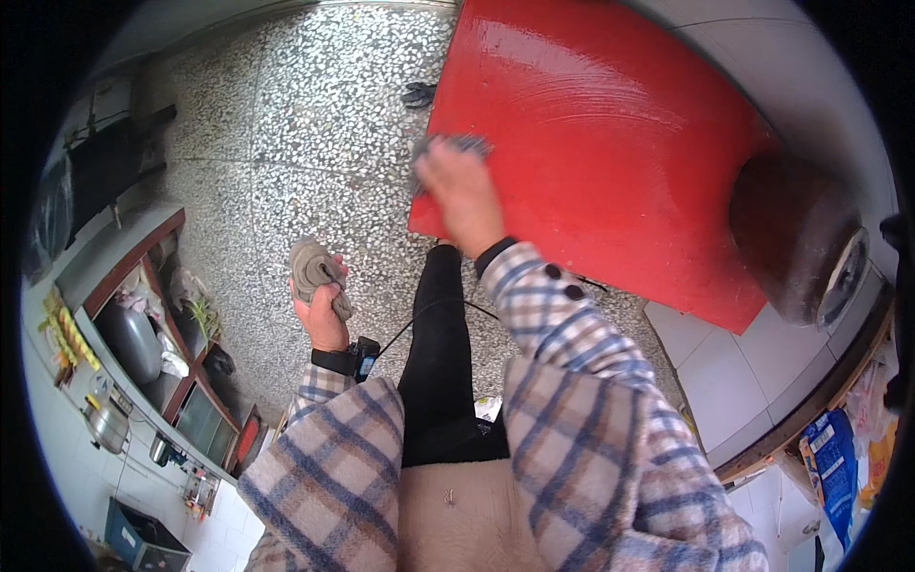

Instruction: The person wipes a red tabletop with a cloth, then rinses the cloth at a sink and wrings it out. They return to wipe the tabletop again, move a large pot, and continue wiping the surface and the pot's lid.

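Observation:
My left hand [322, 314] grips a rolled grey-brown cloth [309, 268] over the terrazzo floor, away from the table. At the left edge of a red tabletop [572, 157], my right hand [461, 189] presses on a dark grey cloth [468, 143]. That hand and its cloth are blurred, and the fingers hide part of the cloth. Wet, shiny streaks cross the far part of the red surface. A large dark brown glazed jar [786, 236] stands at the table's right end.
Below the table's left edge lies a small dark object [419, 95] on the terrazzo floor [322, 143]. A cabinet [136, 286] with shelves stands at the left. White tiles [736, 365] and a blue package [829, 472] are at the right. A black cable [429, 306] crosses my leg.

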### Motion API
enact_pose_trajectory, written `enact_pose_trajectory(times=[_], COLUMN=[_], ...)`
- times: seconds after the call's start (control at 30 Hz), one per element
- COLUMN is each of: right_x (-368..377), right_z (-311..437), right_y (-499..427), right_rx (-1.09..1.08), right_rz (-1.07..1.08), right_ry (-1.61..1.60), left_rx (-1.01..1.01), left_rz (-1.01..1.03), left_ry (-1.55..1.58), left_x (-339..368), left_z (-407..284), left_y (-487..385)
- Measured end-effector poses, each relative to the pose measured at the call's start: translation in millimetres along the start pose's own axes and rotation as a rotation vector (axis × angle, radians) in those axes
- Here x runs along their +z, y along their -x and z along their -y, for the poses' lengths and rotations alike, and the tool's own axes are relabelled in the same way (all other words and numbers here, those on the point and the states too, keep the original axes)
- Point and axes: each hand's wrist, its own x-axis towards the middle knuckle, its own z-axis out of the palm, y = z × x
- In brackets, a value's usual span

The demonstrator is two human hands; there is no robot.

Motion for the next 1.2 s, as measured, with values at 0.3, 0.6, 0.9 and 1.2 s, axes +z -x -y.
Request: enact_pose_trajectory(times=[0.3,0.6,0.9,1.2], right_x=[-67,-145,66,-113], right_z=[-47,-117,46,-58], right_y=[124,215,14,191], right_rx=[-0.043,0.7,0.03,0.264], right_rz=[0.147,-0.485,-0.081,-0.095], right_ry=[0.039,0.488,0.06,0.319], left_rx=[0.102,0.053,0.146,0.058], left_rz=[-0.074,0.156,0.025,0.098], left_ry=[0.036,0.004,-0.128,-0.02], left_x=[7,24,-58,-18], left_z=[15,25,-12,19], left_y=[67,66,33,47])
